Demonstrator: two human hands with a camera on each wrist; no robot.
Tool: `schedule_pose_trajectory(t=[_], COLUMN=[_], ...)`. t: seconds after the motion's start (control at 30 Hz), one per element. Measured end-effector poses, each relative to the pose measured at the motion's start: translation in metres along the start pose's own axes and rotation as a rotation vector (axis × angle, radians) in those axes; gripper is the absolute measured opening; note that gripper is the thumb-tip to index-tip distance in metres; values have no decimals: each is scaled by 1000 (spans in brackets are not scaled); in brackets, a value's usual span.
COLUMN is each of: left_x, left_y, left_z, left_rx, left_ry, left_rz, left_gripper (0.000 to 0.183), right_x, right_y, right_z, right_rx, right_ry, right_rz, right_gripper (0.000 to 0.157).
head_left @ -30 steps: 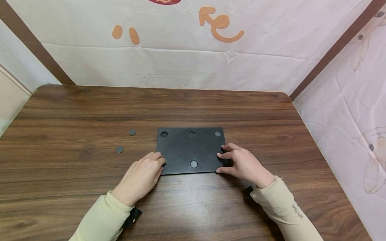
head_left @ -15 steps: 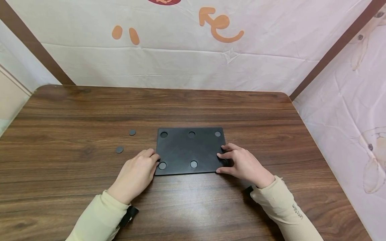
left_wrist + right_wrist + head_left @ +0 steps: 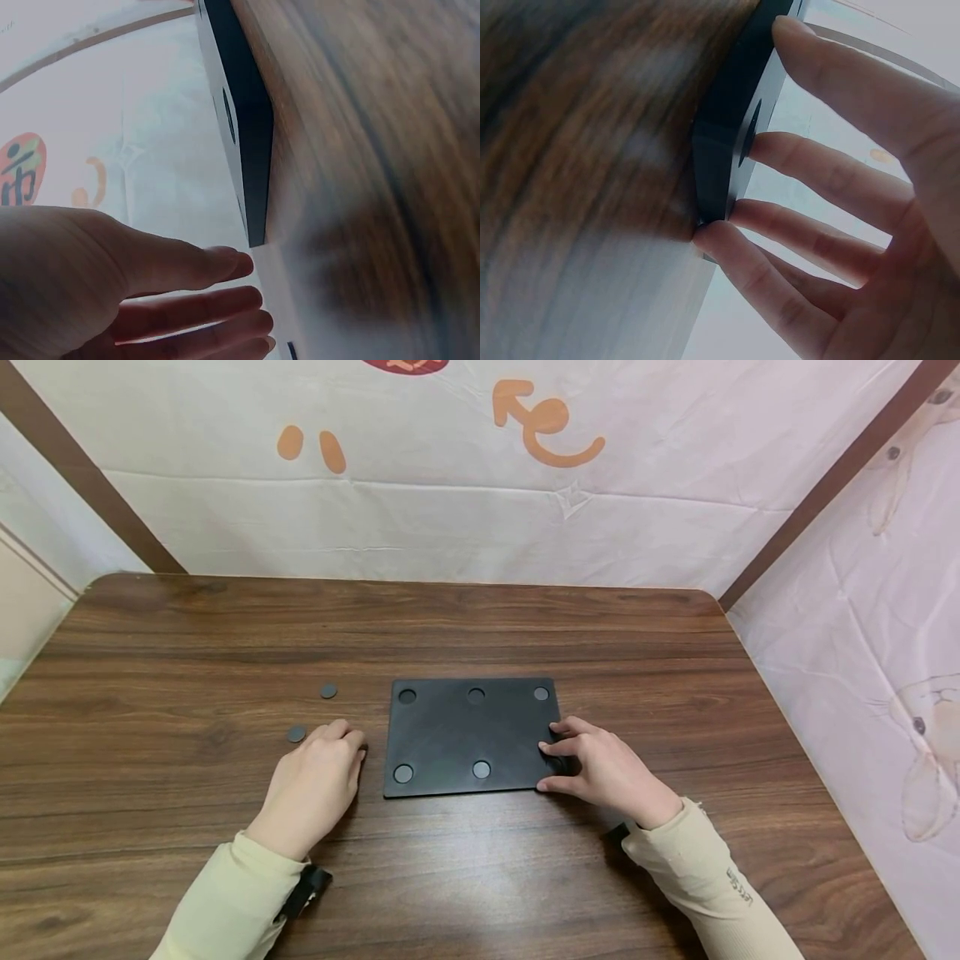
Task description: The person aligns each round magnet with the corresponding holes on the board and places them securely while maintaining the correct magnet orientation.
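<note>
A flat black rectangular board (image 3: 471, 735) with round recesses lies on the table. Grey discs sit in its near-left, near-middle and far-right recesses; the far-left and far-middle ones look dark and hollow. My right hand (image 3: 603, 768) holds the board's near right corner, thumb at the front edge, other fingers on the top and right side, partly covering the recess there. Left of the board is my left hand (image 3: 315, 785), with nothing seen between thumb and fingers in the left wrist view. Two loose grey discs, a nearer disc (image 3: 297, 734) and a farther disc (image 3: 328, 691), lie beyond its knuckles.
The brown wood-grain table (image 3: 637, 643) has rounded far corners. A white printed sheet (image 3: 450, 527) hangs behind it, and another sheet (image 3: 862, 635) hangs on the right. Dark straps show at both wrists, under light sleeves.
My left hand has moved off the board's near-left corner, leftward toward the loose discs, uncovering the disc in that recess. The right hand has stayed on the board.
</note>
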State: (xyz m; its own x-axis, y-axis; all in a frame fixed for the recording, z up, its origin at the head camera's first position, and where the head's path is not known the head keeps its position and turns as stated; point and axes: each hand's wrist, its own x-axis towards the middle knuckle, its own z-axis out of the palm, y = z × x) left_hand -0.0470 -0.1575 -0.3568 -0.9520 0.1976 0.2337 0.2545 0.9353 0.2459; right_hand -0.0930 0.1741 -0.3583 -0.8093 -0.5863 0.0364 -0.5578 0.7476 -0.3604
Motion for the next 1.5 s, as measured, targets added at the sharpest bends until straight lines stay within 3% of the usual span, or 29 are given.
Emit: schedule_pose_trajectory(t=[0.37, 0.83, 1.23, 1.5], left_x=[0, -1, 1, 3], left_y=[-14, -27, -35, -39], left_z=[-4, -6, -6, -7], left_rx=[6, 52, 50, 26], left_ry=[5, -136, -205, -182], left_rz=[-75, -167, -212, -211], left_gripper=[7, 38, 38, 33], right_x=[0, 0, -1, 0], right_y=[1, 2, 0, 1], right_z=[1, 2, 1, 2], right_rx=[-1, 3, 8, 5], right_ry=[0, 6, 20, 18], right_rz=[0, -2, -3, -6], right_gripper=[49, 50, 50, 50])
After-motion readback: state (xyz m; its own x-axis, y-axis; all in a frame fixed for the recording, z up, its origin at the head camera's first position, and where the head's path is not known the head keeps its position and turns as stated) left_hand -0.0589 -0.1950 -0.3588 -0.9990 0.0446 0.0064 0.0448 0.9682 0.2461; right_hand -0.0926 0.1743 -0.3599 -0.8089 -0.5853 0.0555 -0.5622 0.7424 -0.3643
